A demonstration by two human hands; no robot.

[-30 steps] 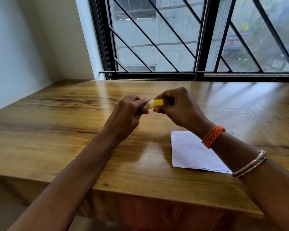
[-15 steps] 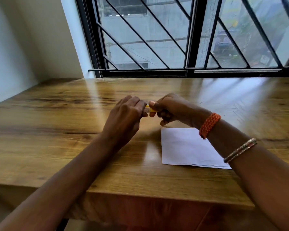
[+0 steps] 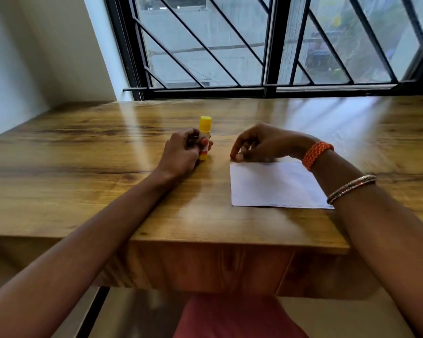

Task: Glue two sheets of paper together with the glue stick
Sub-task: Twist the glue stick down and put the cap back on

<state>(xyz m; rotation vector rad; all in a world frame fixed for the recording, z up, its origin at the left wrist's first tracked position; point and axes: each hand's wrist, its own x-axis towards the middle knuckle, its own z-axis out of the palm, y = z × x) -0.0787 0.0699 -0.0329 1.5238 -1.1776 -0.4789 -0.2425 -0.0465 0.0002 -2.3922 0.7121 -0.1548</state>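
Two hands share the work, and we have them on different things. Our left hand (image 3: pixel 183 154) holds the glue stick (image 3: pixel 204 137) upright, its base on the wooden surface (image 3: pixel 83 181), fingers (image 3: pixel 205 142) curled round the lower barrel; the yellow cap is on top. Our right hand (image 3: pixel 261 143) has its fingers bent down at the far left corner of the white paper (image 3: pixel 274 184), which lies flat just right of the stick; whether they pinch the edge or merely rest on it we cannot tell. The paper looks like one sheet from here, though a second may lie beneath it. We judge that we are at the start of the gluing step: no glue shows on the paper and the stick is capped. Next we would need to lift or part the top sheet at that corner, get the cap off, and then run the stick along the exposed face while the other hand keeps the paper from sliding.
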